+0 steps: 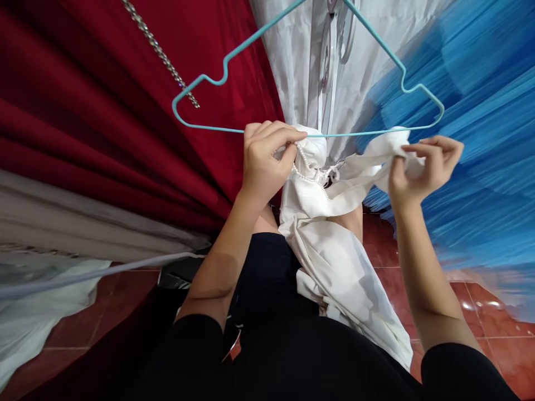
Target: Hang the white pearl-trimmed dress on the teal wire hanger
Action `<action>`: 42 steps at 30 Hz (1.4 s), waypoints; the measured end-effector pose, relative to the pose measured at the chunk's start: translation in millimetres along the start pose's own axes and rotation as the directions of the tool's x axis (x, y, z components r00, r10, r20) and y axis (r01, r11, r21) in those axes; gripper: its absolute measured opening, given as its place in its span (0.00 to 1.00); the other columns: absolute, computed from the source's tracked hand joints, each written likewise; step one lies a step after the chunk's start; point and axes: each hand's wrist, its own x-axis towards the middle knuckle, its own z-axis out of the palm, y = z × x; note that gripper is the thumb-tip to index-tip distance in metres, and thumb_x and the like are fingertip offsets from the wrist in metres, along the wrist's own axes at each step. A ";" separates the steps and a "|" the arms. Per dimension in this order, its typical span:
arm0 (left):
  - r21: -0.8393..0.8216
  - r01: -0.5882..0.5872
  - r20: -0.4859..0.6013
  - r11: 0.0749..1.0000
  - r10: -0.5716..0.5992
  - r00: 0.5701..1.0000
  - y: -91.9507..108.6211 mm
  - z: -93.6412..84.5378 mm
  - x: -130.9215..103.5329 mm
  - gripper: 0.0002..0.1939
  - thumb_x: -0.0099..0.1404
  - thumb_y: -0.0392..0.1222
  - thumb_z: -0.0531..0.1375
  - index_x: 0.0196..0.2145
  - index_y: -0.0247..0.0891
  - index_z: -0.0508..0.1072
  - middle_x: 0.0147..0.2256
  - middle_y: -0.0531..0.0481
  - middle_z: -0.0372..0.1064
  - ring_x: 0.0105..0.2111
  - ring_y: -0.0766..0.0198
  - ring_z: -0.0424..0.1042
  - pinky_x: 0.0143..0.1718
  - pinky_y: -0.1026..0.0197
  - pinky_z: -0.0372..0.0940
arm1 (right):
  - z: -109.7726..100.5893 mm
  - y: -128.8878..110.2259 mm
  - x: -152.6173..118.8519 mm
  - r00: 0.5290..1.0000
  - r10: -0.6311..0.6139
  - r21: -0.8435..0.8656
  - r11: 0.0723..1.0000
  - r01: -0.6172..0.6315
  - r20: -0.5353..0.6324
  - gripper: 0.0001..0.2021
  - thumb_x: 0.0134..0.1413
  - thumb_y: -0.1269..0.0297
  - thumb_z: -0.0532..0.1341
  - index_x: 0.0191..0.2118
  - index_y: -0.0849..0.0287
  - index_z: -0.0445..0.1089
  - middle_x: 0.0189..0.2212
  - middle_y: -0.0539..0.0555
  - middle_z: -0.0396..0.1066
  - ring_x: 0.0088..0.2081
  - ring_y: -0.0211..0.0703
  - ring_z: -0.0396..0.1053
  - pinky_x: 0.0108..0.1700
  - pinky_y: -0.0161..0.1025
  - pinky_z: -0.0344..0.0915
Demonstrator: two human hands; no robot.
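A light-blue hanger point(355, 134) hangs in front of me, its bottom bar level with both hands. White cloth, apparently a dress point(334, 245) with pearl-bead trim, drops from the bar across my lap. My left hand point(270, 153) is closed around the hanger's bar and the beaded edge of the dress; its fingertips are partly hidden. On the other side, my right hand point(424, 167) pinches a white part of the same dress just below the bar, thumb against fingers. Between the hands the white cloth sags, with some loose threads or ties near its middle.
Red fabric point(209, 150) with a jewelled strip hangs at the left. Blue tulle point(472, 122) fills the right side. Behind the hanger are white curtain-like cloth point(288, 50) and a white metal frame point(329, 72). Red tiles point(501, 328) cover the floor.
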 end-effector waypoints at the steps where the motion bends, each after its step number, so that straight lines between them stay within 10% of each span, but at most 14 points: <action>1: -0.003 -0.016 -0.014 1.000 0.016 1.000 0.1 1.6 -0.1 0.12 0.69 0.30 0.62 0.42 0.46 0.81 0.40 0.54 0.81 0.42 0.58 0.77 0.53 0.47 0.65 | 1.5 -11.7 -2.7 0.998 -0.034 -0.020 0.999 0.035 0.046 0.07 0.56 0.59 0.64 0.36 0.56 0.76 0.41 0.57 0.66 0.45 0.47 0.70 0.43 0.48 0.70; 9: 0.058 0.008 0.019 0.998 -0.009 1.000 7.6 0.8 -0.5 0.10 0.66 0.36 0.63 0.43 0.44 0.79 0.43 0.52 0.81 0.44 0.54 0.79 0.57 0.44 0.67 | 32.1 -57.8 11.6 0.902 -0.119 0.190 0.981 0.043 0.414 0.17 0.65 0.55 0.62 0.58 0.45 0.75 0.51 0.55 0.74 0.61 0.57 0.71 0.67 0.65 0.67; 15: 0.137 -0.005 -0.136 0.991 0.024 0.990 16.7 1.0 -16.2 0.06 0.66 0.40 0.61 0.41 0.45 0.75 0.43 0.50 0.78 0.48 0.52 0.78 0.57 0.39 0.70 | 45.4 -51.4 1.6 0.943 -0.046 0.118 0.993 0.007 0.331 0.14 0.70 0.57 0.58 0.56 0.44 0.74 0.49 0.53 0.77 0.55 0.52 0.75 0.70 0.71 0.63; 20: -0.093 0.130 -0.565 0.987 -0.159 0.809 -10.2 -13.4 -42.6 0.06 0.58 0.36 0.59 0.36 0.41 0.70 0.32 0.52 0.65 0.30 0.64 0.66 0.32 0.57 0.64 | 43.1 -44.4 11.2 0.918 0.031 -0.016 0.999 -0.028 0.396 0.10 0.68 0.58 0.62 0.52 0.41 0.74 0.48 0.55 0.77 0.54 0.50 0.73 0.74 0.66 0.61; 24: -0.162 0.243 -0.674 0.956 -0.287 0.681 -47.8 -42.0 -43.6 0.07 0.58 0.35 0.60 0.34 0.40 0.64 0.32 0.54 0.59 0.27 0.70 0.61 0.30 0.59 0.59 | 39.6 -41.9 14.1 0.932 -0.011 0.118 0.992 -0.034 0.363 0.11 0.68 0.54 0.60 0.51 0.45 0.75 0.47 0.54 0.76 0.52 0.51 0.74 0.72 0.70 0.61; 29: -0.053 0.137 -0.672 0.989 -0.137 0.728 -61.3 -82.8 1.4 0.11 0.65 0.34 0.66 0.34 0.40 0.65 0.35 0.53 0.58 0.30 0.69 0.63 0.32 0.59 0.62 | 35.3 -47.7 13.7 0.937 0.000 0.148 0.987 -0.055 0.349 0.11 0.67 0.55 0.60 0.49 0.46 0.77 0.45 0.53 0.76 0.51 0.50 0.76 0.72 0.69 0.60; 33: 0.082 -0.076 -0.500 0.994 0.107 0.859 -57.5 -98.2 47.4 0.12 0.60 0.27 0.66 0.35 0.41 0.71 0.33 0.54 0.65 0.24 0.71 0.58 0.23 0.63 0.56 | 34.4 -52.5 12.7 0.938 0.022 0.132 0.989 -0.072 0.346 0.12 0.68 0.55 0.59 0.49 0.46 0.77 0.45 0.53 0.76 0.50 0.50 0.76 0.72 0.69 0.61; 37: 0.184 -0.035 -0.254 0.982 0.082 0.964 -24.2 -86.1 68.8 0.11 0.63 0.28 0.66 0.38 0.41 0.70 0.34 0.57 0.67 0.27 0.76 0.64 0.23 0.66 0.58 | 35.5 -51.7 9.0 0.942 -0.008 0.226 0.971 -0.072 0.336 0.12 0.68 0.57 0.59 0.52 0.45 0.76 0.46 0.52 0.75 0.51 0.49 0.75 0.73 0.72 0.57; 40: 0.135 0.080 -0.264 0.988 -0.042 0.964 14.7 -64.6 64.5 0.07 0.69 0.33 0.65 0.39 0.40 0.70 0.33 0.58 0.65 0.31 0.77 0.66 0.28 0.66 0.63 | 36.2 -49.3 7.5 0.945 -0.005 0.250 0.965 -0.082 0.327 0.12 0.68 0.59 0.58 0.53 0.44 0.75 0.46 0.52 0.73 0.52 0.50 0.74 0.73 0.74 0.56; 42: 0.032 -0.044 -0.288 0.999 0.051 0.956 34.6 -48.8 54.2 0.06 0.71 0.41 0.65 0.44 0.41 0.73 0.36 0.54 0.68 0.35 0.72 0.70 0.33 0.61 0.68 | 36.4 -48.4 8.1 0.941 0.015 0.207 0.974 -0.090 0.338 0.12 0.69 0.60 0.58 0.52 0.45 0.75 0.46 0.54 0.73 0.52 0.50 0.74 0.73 0.73 0.56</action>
